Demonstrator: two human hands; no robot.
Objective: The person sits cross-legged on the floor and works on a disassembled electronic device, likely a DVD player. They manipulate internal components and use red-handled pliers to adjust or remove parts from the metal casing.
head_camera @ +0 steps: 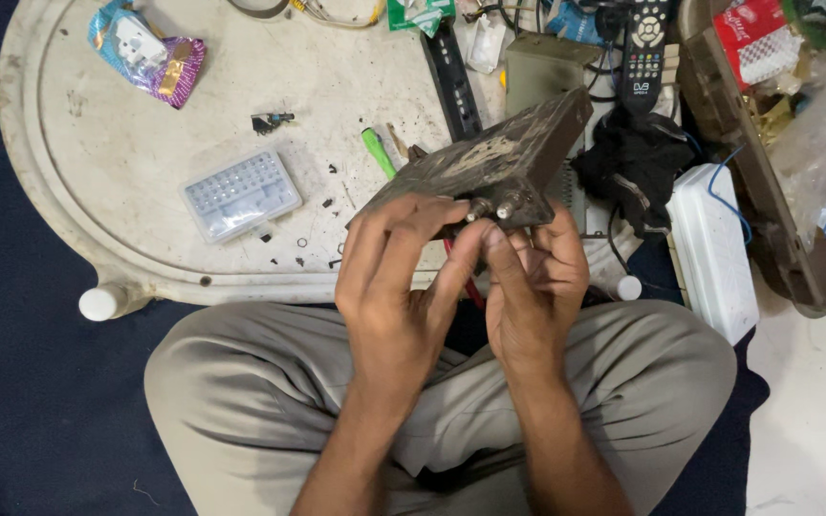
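While both hands (470,277) clasp the dusty metal box (489,162), fingers hide its lower front edge.

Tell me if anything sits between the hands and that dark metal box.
Nothing visible does. The left hand and right hand grip the dark box directly, fingertips at the two round connectors on its near face.

Two bare hands, the left hand (396,287) and the right hand (532,287), share one dark, grimy metal box (489,162) with two small round metal connectors (491,208) on its near face. The white oval plastic desk (97,191) carries one clear plastic bit case (241,195), one green-handled screwdriver (378,151), one black remote control (644,43) and one shiny purple wrapper (150,53).
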